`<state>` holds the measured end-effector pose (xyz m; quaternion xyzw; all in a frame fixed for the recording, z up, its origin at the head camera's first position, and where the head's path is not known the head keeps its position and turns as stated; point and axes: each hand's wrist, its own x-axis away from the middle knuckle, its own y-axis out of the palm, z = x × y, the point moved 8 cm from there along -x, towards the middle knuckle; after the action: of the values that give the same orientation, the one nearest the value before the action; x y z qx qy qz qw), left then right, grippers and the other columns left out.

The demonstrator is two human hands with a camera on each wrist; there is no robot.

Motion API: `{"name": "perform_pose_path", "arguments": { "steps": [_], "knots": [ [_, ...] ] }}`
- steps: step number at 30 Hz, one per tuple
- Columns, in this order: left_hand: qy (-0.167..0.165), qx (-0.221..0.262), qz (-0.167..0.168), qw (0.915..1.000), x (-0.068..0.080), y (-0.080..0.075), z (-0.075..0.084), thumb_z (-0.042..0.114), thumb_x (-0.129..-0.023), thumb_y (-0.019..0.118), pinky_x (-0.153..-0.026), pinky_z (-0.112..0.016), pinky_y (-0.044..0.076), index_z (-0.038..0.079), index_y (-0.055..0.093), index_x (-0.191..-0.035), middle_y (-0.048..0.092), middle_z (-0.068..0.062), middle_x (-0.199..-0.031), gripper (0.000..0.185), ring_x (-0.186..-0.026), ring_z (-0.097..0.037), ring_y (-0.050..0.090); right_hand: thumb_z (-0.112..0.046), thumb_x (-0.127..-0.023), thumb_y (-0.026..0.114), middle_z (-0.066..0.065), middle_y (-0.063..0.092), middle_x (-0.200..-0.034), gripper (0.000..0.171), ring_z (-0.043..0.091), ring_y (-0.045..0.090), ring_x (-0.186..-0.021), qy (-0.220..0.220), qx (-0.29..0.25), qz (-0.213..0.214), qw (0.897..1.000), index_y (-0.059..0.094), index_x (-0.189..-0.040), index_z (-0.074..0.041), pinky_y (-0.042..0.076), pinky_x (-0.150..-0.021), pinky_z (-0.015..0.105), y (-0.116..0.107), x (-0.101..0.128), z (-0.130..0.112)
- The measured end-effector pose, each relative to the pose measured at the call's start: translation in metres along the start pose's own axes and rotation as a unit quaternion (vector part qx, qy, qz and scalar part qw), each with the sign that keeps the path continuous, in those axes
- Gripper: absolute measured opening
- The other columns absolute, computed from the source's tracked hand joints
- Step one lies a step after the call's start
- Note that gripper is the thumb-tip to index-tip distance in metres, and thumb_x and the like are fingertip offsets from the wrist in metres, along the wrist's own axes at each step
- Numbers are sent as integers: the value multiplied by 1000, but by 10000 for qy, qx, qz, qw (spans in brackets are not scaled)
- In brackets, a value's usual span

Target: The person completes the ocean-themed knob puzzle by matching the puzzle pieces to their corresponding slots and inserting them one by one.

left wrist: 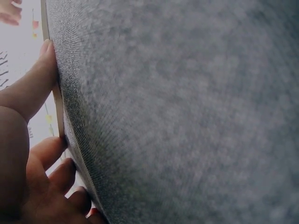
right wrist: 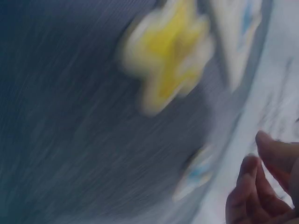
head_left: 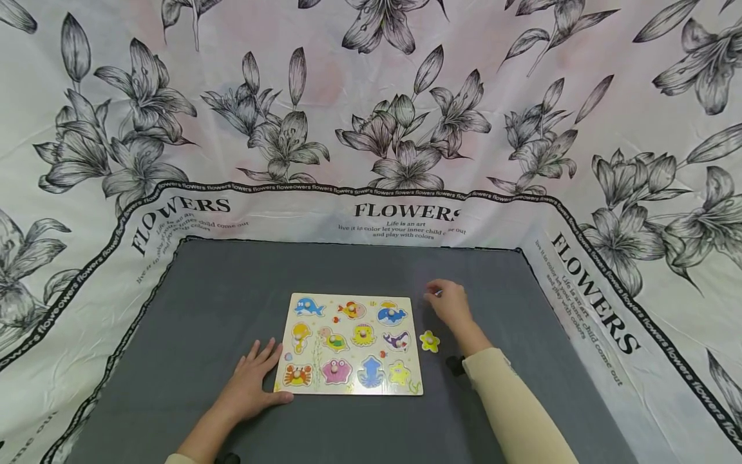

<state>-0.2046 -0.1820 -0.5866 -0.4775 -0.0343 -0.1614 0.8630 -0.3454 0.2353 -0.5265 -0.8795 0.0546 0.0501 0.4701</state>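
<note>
A wooden sea-animal puzzle board (head_left: 348, 343) lies in the middle of the grey mat (head_left: 220, 290), with several coloured pieces seated in it. My left hand (head_left: 255, 379) lies flat on the mat, its thumb (left wrist: 37, 84) and fingers (left wrist: 51, 163) touching the board's left edge. My right hand (head_left: 445, 301) hovers low just off the board's upper right corner with its fingers (right wrist: 254, 186) loosely curled. A small blue and white piece (right wrist: 198, 172) lies on the mat just off those fingertips. A yellow star-shaped piece (head_left: 429, 341) (right wrist: 168, 51) lies loose on the mat beside the board's right edge.
White cloth printed with black flowers (head_left: 371, 129) rises as walls behind and on both sides of the mat. Bare mat stretches to the left, the right and the near side of the board. The right wrist view is blurred by motion.
</note>
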Motion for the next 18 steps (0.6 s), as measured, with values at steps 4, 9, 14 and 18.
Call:
{"name": "perform_pose_path", "arguments": {
  "steps": [4, 9, 14, 18],
  "knots": [
    [-12, -24, -6, 10000, 0, 0, 0, 61, -68, 85, -118, -71, 14, 9, 37, -157, 28, -18, -165, 114, -153, -49, 10, -10, -92, 73, 19, 72, -114, 29, 35, 69, -101, 532, 264, 4, 9982, 72, -120, -2, 57, -82, 48, -4, -11, 39],
    [-35, -13, -37, 10000, 1, 1, 1, 61, -69, 85, -118, -71, 14, 9, 36, -157, 27, -18, -165, 113, -153, -48, 10, -10, -95, 70, 20, 72, -115, 29, 35, 67, -104, 851, 267, -279, 9956, 71, -121, 0, 56, -84, 48, 4, -14, 59],
    [0, 22, 17, 10000, 1, -2, 4, 58, -69, 85, -119, -70, 13, 8, 37, -157, 27, -18, -165, 112, -153, -48, 10, -10, -95, 70, 19, 73, -109, 23, 32, 67, -97, 773, 240, -40, 9967, 74, -114, 2, 56, -81, 46, 1, -13, 57],
    [-29, -4, 4, 10000, 2, -3, 4, 58, -69, 86, -118, -71, 13, 8, 36, -157, 27, -19, -165, 113, -153, -48, 10, -13, -95, 71, 17, 74, -103, 19, 30, 68, -92, 495, 185, -58, 9986, 76, -108, 0, 56, -78, 45, -2, -8, 40]
  ]
}}
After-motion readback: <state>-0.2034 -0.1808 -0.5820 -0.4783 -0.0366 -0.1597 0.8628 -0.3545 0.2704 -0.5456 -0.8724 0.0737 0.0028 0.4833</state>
